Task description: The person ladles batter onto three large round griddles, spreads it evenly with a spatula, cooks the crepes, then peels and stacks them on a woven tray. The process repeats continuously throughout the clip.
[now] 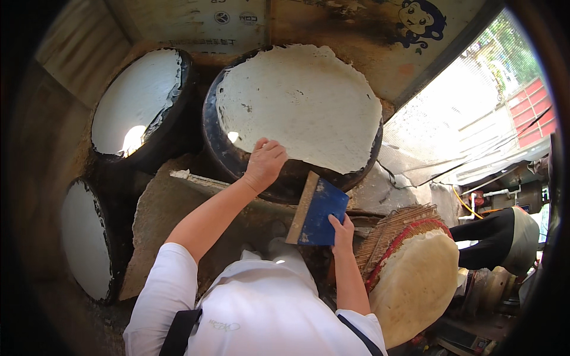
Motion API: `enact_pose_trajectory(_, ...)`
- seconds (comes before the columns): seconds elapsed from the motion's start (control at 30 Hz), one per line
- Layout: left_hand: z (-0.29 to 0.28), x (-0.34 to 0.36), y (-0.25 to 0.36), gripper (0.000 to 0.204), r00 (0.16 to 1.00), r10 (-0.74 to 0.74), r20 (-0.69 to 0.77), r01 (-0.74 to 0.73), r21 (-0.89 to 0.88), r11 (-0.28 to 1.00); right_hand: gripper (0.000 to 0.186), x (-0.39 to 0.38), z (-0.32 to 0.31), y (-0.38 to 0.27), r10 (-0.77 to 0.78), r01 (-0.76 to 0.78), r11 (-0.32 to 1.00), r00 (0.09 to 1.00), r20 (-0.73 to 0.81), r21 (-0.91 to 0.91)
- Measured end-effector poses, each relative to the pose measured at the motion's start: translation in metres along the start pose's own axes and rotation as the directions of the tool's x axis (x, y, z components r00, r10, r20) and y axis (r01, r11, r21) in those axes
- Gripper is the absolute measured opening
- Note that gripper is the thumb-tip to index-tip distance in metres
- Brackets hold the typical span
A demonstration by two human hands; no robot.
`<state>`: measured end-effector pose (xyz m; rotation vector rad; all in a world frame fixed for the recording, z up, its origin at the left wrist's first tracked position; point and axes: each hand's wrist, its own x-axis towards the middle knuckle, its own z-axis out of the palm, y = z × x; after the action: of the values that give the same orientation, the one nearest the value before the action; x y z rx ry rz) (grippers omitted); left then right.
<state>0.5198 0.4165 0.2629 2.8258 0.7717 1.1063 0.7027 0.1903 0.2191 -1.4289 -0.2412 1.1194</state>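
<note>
The central round pan (210, 127) carries one thin white sheet (297, 101) of roughly circular outline. The sheet is offset toward the far side, reaching the far rim; a crescent of dark pan surface is exposed along the near side. The far-left pan (173, 124) carries a smooth white layer (136, 95) with a ragged right edge. The near-left pan (117, 243) carries a similar pale layer (86, 243). At right, a red-rimmed tray (409, 230) carries a pale yellow round (415, 285); the layer count cannot be determined.
</note>
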Motion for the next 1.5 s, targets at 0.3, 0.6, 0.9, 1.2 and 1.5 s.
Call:
enact_pose_trajectory(0.3,-0.001,-0.007,0.053,0.057,0.921,-0.204,0.331,0.259,-0.13,0.957,0.036,0.019,-0.008,-0.022,-0.088,0.09,0.996,0.992,-0.094,0.015)
enact_pose_trajectory(0.6,0.065,0.042,0.065,0.009,0.892,-0.212,0.4,0.183,0.11,0.977,0.034,0.01,-0.015,-0.055,-0.198,0.185,0.937,0.98,-0.013,-0.295)
enact_pose_trajectory(0.9,0.039,0.114,0.022,0.01,0.986,-0.15,0.074,0.143,0.095,0.985,0.038,0.021,-0.007,-0.079,-0.562,0.69,-0.08,0.565,0.604,-0.719)
enact_pose_trajectory(1.2,0.027,0.124,0.042,0.007,0.987,-0.015,0.162,-0.009,0.144,0.989,0.028,0.108,0.13,-0.025,-0.431,0.762,-0.103,0.546,0.719,-0.64)
enact_pose_trajectory(1.5,0.016,0.14,0.048,0.002,0.982,0.019,0.19,-0.048,0.146,0.988,0.052,0.192,0.038,-0.131,-0.393,0.573,-0.151,0.713,0.581,-0.805)
